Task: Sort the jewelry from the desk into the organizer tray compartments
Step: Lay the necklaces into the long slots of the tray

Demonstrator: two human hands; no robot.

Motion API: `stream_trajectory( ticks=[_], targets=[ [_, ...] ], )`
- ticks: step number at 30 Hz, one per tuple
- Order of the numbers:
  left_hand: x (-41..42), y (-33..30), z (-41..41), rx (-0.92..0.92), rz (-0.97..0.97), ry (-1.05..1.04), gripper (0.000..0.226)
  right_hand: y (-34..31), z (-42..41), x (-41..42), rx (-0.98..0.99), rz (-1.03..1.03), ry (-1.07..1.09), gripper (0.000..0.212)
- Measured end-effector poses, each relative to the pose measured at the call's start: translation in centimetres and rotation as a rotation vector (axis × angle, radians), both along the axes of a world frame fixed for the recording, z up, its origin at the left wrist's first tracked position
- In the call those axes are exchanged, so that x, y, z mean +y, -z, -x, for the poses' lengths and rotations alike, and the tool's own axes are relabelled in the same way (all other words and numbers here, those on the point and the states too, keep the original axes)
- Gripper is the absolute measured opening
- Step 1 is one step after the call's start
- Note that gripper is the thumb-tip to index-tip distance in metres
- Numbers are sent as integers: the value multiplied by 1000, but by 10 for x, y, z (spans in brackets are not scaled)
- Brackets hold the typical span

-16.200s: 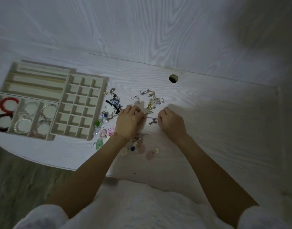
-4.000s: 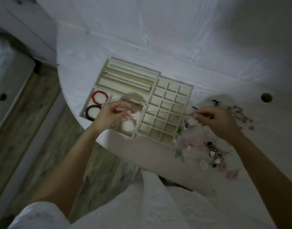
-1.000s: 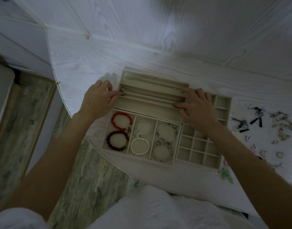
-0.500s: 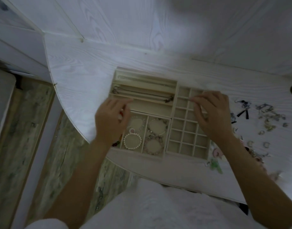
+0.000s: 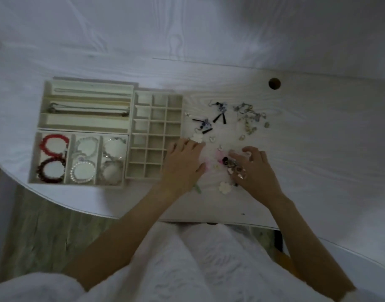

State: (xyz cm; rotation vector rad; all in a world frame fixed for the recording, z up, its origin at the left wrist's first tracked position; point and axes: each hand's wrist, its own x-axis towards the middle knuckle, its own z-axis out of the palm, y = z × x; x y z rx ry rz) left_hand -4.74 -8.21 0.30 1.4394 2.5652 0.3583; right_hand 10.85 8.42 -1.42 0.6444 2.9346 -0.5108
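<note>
The cream organizer tray (image 5: 130,118) lies on the left of the white desk. Its long slots hold necklaces (image 5: 89,109); its lower left section holds a red bracelet (image 5: 54,144), a dark red bracelet (image 5: 50,170), a pearl bracelet (image 5: 82,171) and other bracelets. The small-cell grid (image 5: 156,136) looks empty. Loose earrings and charms (image 5: 219,118) lie scattered right of the tray. My left hand (image 5: 182,164) rests flat, fingers spread, at the grid's lower right corner. My right hand (image 5: 254,166) sits over the pile, fingers bent among small pink and white pieces; its grasp is blurred.
A round cable hole (image 5: 274,83) pierces the desk at the back right. The desk's curved front edge (image 5: 78,209) runs close under the tray, with wooden floor (image 5: 45,232) below. A white flower charm (image 5: 225,187) lies near my right wrist.
Both hands have left the tray and moved right to the loose jewelry pile. The view has swung right, so the tray now sits at the left.
</note>
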Motion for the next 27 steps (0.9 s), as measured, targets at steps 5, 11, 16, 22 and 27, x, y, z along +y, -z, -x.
stream_trajectory(
  ticks=[5, 11, 16, 22, 27],
  targets=[
    [17, 11, -15, 71, 193, -52, 42, 12, -1, 25, 112, 77, -102, 42],
    [11, 18, -40, 89, 70, -172, 39, 10, 10, 53, 177, 125, -76, 29],
    [2, 18, -71, 30, 26, -319, 34, 4, 19, 54, 226, 155, -261, 22],
    [11, 24, -87, -92, -4, -406, 38, 7, 26, 57, 106, 109, -328, 10],
    [38, 19, -92, -84, -115, -482, 19, -3, 34, 66, 87, 385, -73, 15]
  ],
)
